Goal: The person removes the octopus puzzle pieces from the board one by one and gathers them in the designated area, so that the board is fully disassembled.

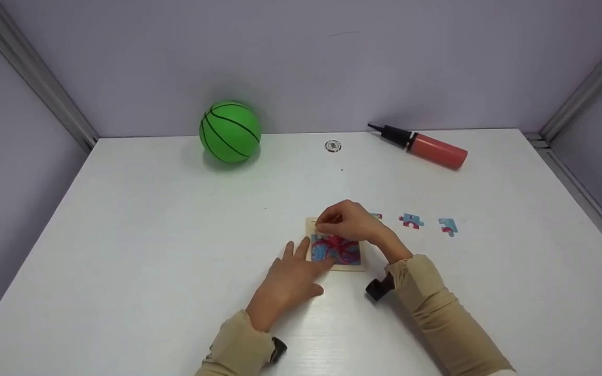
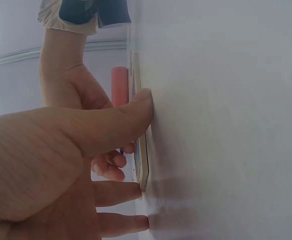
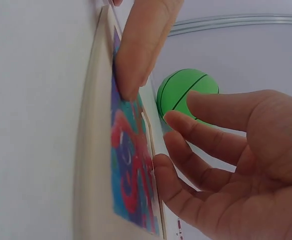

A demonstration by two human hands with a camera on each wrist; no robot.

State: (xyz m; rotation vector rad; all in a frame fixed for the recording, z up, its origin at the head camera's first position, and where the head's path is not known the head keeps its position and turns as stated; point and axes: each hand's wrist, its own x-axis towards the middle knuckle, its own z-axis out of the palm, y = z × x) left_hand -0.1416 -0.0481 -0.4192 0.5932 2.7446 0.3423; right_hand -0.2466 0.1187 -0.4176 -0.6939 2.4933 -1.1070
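Note:
A small wooden jigsaw board (image 1: 350, 268) with a pink and blue picture lies on the table in front of me. My left hand (image 1: 288, 279) rests at its near left side with fingers spread. One fingertip (image 3: 131, 85) presses on the picture in the right wrist view, and the thumb is stretched out. Over the board's far part is my right hand (image 1: 356, 223), its fingers loosely bent. Nothing shows between its thumb (image 3: 220, 107) and fingers, and the lower fingertips are right at the board's edge. The right hand covers part of the picture.
Two loose jigsaw pieces, one (image 1: 411, 221) nearer and one (image 1: 448, 226) farther out, lie right of the board; another piece (image 1: 378, 215) is partly hidden behind the right hand. Along the back wall are a green ball (image 1: 230, 131), a round black-and-white marker (image 1: 333, 146) and a red hand pump (image 1: 437, 151).

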